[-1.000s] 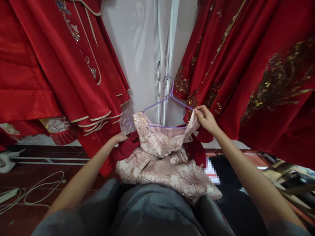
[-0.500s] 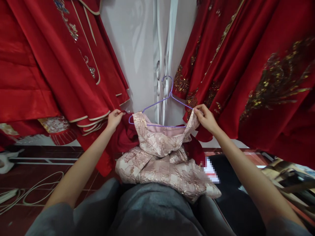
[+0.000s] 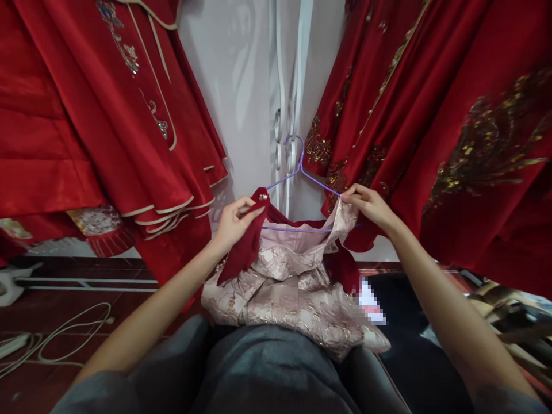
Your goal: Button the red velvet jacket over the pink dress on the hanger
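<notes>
A pink brocade dress [image 3: 293, 287] with dark red velvet parts lies on my lap, its top hung over a purple wire hanger [image 3: 297, 172]. My left hand [image 3: 235, 221] is closed, pinching a dark red velvet strap [image 3: 248, 244] up at the hanger's left end. My right hand [image 3: 366, 204] is closed on the dress's pink shoulder at the hanger's right end. The hanger's hook points up toward a white door [image 3: 259, 98].
Red embroidered garments hang close on the left [image 3: 99, 115] and right [image 3: 444, 126]. White cables [image 3: 64, 339] trail over the dark red floor at lower left. A black surface [image 3: 405, 310] and cluttered items [image 3: 509, 322] lie at lower right.
My left hand has risen from beside the dress, taken the dark red strap and pulled it rightward onto the hanger's left end. My right hand has stayed on the right shoulder.
</notes>
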The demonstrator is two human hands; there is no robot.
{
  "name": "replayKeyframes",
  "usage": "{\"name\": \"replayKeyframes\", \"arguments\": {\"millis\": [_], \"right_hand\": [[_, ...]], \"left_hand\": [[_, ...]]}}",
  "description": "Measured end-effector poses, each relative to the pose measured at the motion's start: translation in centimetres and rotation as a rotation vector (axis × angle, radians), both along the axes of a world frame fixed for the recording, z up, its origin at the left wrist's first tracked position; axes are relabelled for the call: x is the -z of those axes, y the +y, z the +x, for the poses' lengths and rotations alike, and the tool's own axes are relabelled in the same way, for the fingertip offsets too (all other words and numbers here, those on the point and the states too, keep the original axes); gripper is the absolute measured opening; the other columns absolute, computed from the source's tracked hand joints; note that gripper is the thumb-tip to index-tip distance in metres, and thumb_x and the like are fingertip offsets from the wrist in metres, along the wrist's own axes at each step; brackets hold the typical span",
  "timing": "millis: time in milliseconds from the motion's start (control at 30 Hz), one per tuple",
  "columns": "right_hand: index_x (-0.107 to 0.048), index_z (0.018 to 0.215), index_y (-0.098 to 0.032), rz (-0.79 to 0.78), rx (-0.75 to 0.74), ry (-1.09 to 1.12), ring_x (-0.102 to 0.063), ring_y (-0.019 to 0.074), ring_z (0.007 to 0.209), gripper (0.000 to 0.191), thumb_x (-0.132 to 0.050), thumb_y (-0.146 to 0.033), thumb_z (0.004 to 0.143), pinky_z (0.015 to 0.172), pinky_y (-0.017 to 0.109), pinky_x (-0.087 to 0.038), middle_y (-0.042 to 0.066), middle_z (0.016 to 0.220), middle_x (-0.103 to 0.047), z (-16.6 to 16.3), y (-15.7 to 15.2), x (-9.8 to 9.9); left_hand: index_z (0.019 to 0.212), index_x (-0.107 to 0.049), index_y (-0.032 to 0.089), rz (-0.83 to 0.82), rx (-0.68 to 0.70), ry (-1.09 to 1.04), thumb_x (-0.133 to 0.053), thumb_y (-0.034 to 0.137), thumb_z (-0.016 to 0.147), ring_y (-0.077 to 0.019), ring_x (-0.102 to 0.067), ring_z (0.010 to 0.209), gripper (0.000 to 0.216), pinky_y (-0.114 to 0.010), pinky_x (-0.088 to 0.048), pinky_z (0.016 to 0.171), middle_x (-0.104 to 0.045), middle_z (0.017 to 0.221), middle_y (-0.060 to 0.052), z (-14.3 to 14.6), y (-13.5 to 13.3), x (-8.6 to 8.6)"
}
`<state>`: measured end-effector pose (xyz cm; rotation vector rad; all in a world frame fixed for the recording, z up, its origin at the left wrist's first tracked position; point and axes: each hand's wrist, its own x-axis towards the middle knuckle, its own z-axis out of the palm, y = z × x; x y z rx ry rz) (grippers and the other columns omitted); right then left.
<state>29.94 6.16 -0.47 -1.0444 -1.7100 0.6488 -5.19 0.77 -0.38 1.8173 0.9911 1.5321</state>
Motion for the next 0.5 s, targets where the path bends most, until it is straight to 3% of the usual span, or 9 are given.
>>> {"name": "replayKeyframes", "arguments": {"millis": [100, 233, 367, 500], "right_hand": [[-0.058, 0.066, -0.022, -0.117, -0.066, -0.039, -0.06, 0.0194, 0.06, 0.038, -0.067, -0.059, 0.071, 0.057, 0.032, -0.048, 0.002, 0.067, -0.066, 0.2, 1.2, -0.6], [-0.063, 0.062, -0.023, -0.299, -0.133, -0.147, -0.063, 0.025, 0.059, 0.059, -0.04, -0.073, 0.083, 0.056, 0.039, -0.051, 0.01, 0.066, -0.069, -0.2, 3.2, -0.8], [-0.071, 0.072, -0.022, -0.229, -0.148, -0.316, -0.068, 0.0273, 0.07, 0.058, -0.044, -0.072, 0.081, 0.059, 0.04, -0.055, 0.013, 0.083, -0.074, -1.4, 4.9, -1.0], [-0.075, 0.084, -0.019, -0.237, -0.354, -0.38, -0.069, 0.0243, 0.072, 0.059, -0.041, -0.067, 0.085, 0.06, 0.036, -0.057, 0.012, 0.079, -0.073, -3.4, 6.4, -1.1]], "left_hand": [[0.076, -0.053, 0.019, 0.011, -0.084, -0.109, -0.067, 0.042, 0.077, -0.0152, -0.065, 0.078, 0.028, -0.026, -0.052, 0.073, -0.065, 0.08, 0.001, -1.5, 1.2, -1.9], [0.095, -0.057, 0.02, 0.013, -0.173, -0.174, -0.056, 0.049, 0.086, -0.0172, -0.066, 0.089, 0.031, -0.029, -0.054, 0.076, -0.065, 0.09, -0.002, -2.7, 2.2, -3.8], [0.101, -0.059, 0.02, -0.093, -0.064, -0.17, -0.058, 0.05, 0.084, -0.0189, -0.067, 0.083, 0.035, -0.03, -0.054, 0.071, -0.066, 0.086, -0.003, -2.4, 2.1, -2.8], [0.083, -0.059, 0.018, -0.231, 0.139, 0.081, -0.068, 0.044, 0.074, -0.017, -0.063, 0.074, 0.028, -0.027, -0.05, 0.067, -0.065, 0.079, -0.002, -1.7, 1.8, -0.9]]}}
